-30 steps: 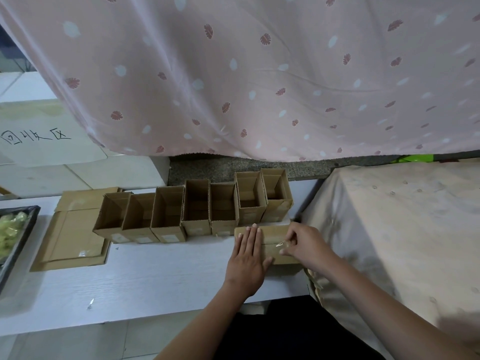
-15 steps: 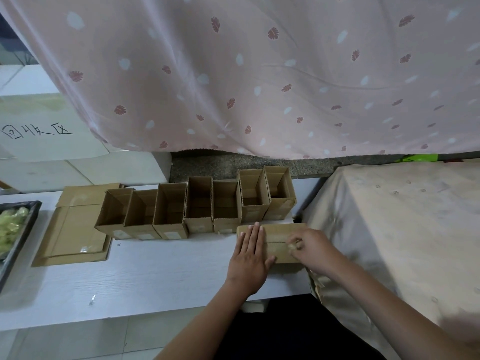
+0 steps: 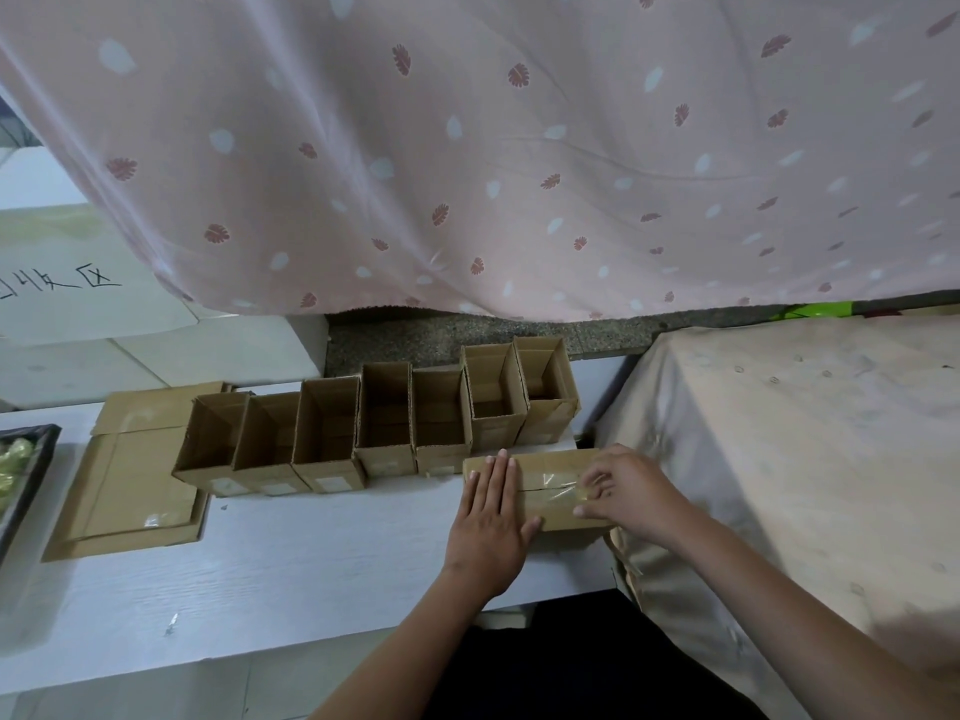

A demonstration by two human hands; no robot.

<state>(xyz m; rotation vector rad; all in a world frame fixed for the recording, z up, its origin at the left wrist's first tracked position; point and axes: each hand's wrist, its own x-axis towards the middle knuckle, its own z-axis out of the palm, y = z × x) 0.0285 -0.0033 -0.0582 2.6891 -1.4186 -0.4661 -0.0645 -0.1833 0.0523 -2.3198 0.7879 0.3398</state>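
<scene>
A closed cardboard box (image 3: 545, 506) lies on its side on the white table (image 3: 270, 569), near the table's right end. My left hand (image 3: 491, 522) lies flat on the box's left part, fingers straight and pressing down. My right hand (image 3: 623, 493) is at the box's right part, its fingertips pinching a strip of clear tape (image 3: 558, 483) that runs along the box's seam. Behind the box stands a row of several open, upright cardboard boxes (image 3: 384, 423).
Flattened cardboard sheets (image 3: 130, 485) lie at the left of the table, beside a dark tray (image 3: 31, 475) of yellow-green items at the left edge. A cloth-covered surface (image 3: 789, 459) adjoins the table on the right. A pink patterned curtain (image 3: 519, 148) hangs behind.
My right hand has shifted slightly along the box's right part, working the clear tape over the seam. My left hand has stayed flat on the box.
</scene>
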